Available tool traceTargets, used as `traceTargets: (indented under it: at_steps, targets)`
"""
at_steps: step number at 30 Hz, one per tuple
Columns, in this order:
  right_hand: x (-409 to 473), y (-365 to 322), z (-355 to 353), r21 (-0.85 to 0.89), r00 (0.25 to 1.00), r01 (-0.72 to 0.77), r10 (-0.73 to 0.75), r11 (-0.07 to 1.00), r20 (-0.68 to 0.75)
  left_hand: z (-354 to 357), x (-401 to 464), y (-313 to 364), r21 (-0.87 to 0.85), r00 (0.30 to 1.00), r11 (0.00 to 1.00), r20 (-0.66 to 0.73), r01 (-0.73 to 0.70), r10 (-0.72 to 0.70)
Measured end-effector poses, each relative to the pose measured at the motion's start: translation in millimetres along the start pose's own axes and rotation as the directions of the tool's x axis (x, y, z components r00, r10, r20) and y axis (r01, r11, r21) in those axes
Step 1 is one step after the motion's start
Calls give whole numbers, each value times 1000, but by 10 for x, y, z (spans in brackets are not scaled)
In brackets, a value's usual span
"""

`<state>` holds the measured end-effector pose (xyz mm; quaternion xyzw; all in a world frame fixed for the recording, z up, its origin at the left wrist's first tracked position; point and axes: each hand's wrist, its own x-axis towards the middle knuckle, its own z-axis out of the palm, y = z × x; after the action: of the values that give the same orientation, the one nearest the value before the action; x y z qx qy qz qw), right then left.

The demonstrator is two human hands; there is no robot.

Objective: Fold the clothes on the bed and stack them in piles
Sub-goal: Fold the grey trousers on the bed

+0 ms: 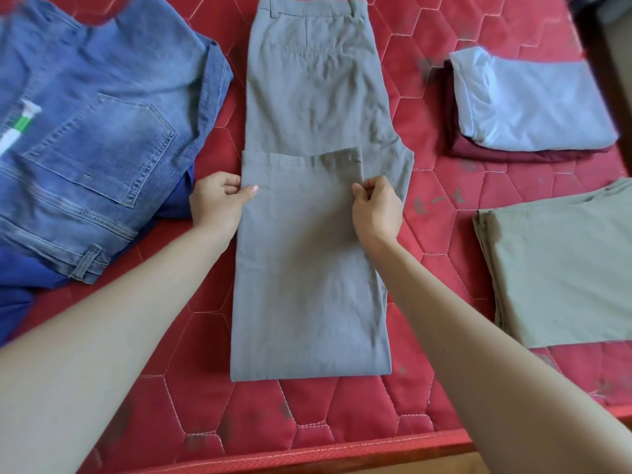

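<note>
Landmark: grey trousers point(318, 131), lying lengthwise mid-mattress, waistband at the far end. Leg ends folded up over the thighs; hem edge lies across the middle, fold crease at the near end. Cloth is a fine woven weave, lightly creased, with belt loops visible.

Left of trousers: jeans point(99, 131), faded denim, back pocket and orange stitching up, spread flat. A white-and-green tag point(18, 126) sits on them. Beneath the jeans, a deep blue garment point(24, 268).

Left hand point(217, 200) pinches the folded layer's left edge, thumb on top, fingers curled under. Right hand point(376, 206) pinches the right edge just below the hem corner, fingertips closed on cloth.

Right of trousers, far: folded pale blue cloth point(533, 100), smooth, stacked on a maroon piece point(506, 155). Right, near: folded khaki cloth point(564, 271), layered edges showing.

Surface: red quilted mattress point(342, 419), hexagon stitching, scuffed with grey marks.
</note>
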<state>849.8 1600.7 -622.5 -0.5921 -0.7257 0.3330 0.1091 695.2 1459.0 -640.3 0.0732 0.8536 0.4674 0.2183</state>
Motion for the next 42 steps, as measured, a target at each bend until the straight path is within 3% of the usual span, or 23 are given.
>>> traceTargets:
  at_steps: [5, 7, 9, 11, 12, 14, 16, 20, 25, 27, 30, 32, 35, 37, 42]
  targets:
    - [74, 25, 82, -63, 996, -67, 70, 996, 50, 44, 31, 28, 159, 999, 987, 43, 18, -26]
    - [47, 31, 99, -162, 1000, 30, -31, 986, -3, 39, -42, 27, 346, 996, 935, -30, -72, 87]
    - [10, -1, 143, -341, 966, 227, -254, 912, -36, 61, -147, 30, 548, 915, 771, -23, -326, 403]
    - [-28, -89, 250, -377, 891, 427, -453, 822, 22, 165, -228, 19, 598, 759, 554, 150, -579, 633]
    - [-48, -129, 322, -372, 860, 497, -502, 784, 93, 233, -256, -2, 598, 713, 469, 266, -650, 649]
    - [-66, -117, 476, -390, 825, 564, -500, 728, 262, 361, -278, -112, 634, 716, 379, 437, -675, 544]
    - [-55, 36, 566, -452, 824, 566, -448, 690, 347, 411, -266, -270, 688, 764, 359, 471, -631, 442]
    - [43, 339, 474, -506, 877, 481, -404, 716, 260, 365, -223, -402, 716, 802, 382, 437, -585, 408]
    - [-36, 344, 251, -563, 904, 428, -338, 707, 262, 226, -352, -286, 772, 857, 381, 407, -508, 318]
    - [-250, 322, 181, -558, 921, 389, -327, 733, 212, 144, -610, -267, 745, 825, 376, 419, -552, 380]
    - [-854, 355, 202, -466, 878, 471, -451, 749, 164, 89, -1244, -419, 652, 704, 316, 500, -689, 504]
    - [-1261, 483, 258, -390, 855, 516, -485, 762, 185, 63, -1564, -604, 630, 660, 257, 570, -733, 489]
    - [-1573, 888, 249, -428, 839, 542, -442, 723, 316, -5, -1685, -901, 662, 701, 261, 582, -702, 412]
    - [-1584, 1172, 123, -500, 830, 557, -451, 662, 328, -84, -1654, -1031, 667, 719, 292, 561, -686, 409]
    - [-1639, 1737, -261, -502, 853, 522, -421, 689, 310, -380, -1634, -1267, 625, 671, 272, 589, -732, 451]
